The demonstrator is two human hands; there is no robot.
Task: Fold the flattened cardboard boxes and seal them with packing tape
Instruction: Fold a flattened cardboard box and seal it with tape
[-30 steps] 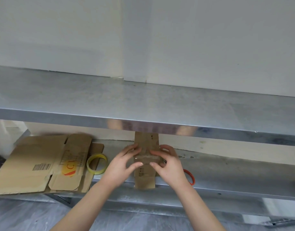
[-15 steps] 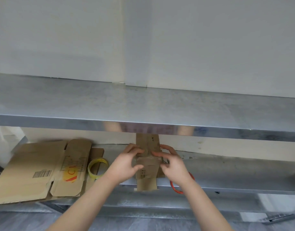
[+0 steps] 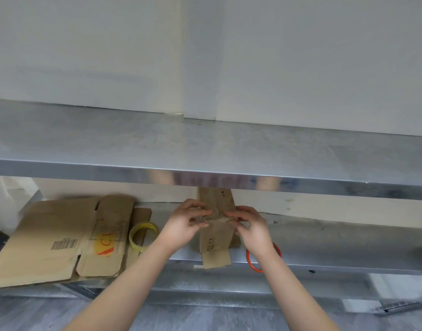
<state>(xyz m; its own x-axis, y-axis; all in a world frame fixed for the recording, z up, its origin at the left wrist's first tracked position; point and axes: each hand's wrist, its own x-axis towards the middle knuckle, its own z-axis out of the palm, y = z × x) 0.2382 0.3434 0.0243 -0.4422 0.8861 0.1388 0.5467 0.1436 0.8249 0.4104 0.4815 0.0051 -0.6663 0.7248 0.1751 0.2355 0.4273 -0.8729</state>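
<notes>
Logged a narrow flattened cardboard box (image 3: 216, 244) lying on the lower steel shelf (image 3: 336, 244), straight ahead. Noted its near flap hanging past the shelf's front edge and its far end hidden behind the lip of the upper steel shelf (image 3: 205, 144).

Found left hand (image 3: 186, 225) at the box's left side, fingers curled, thumb and fingertips pinching one end of a clear tape strip (image 3: 216, 219). Found right hand (image 3: 253, 231) at the box's right side, likewise curled and pinching the other end. Saw the strip stretched crosswise over the middle of the box. Could not tell whether it touched the cardboard.

Marked a yellow tape roll (image 3: 145, 226) lying flat on the shelf, just left of the left wrist. Marked an orange ring (image 3: 250, 263) at the shelf's front edge, partly covered by the right wrist.

Recorded a stack of larger flattened boxes (image 3: 45, 232) at far left, one with a barcode label, another (image 3: 107, 235) with red and yellow print. Observed grey floor (image 3: 38, 314) below and pale wall (image 3: 300, 56) above the upper shelf.
</notes>
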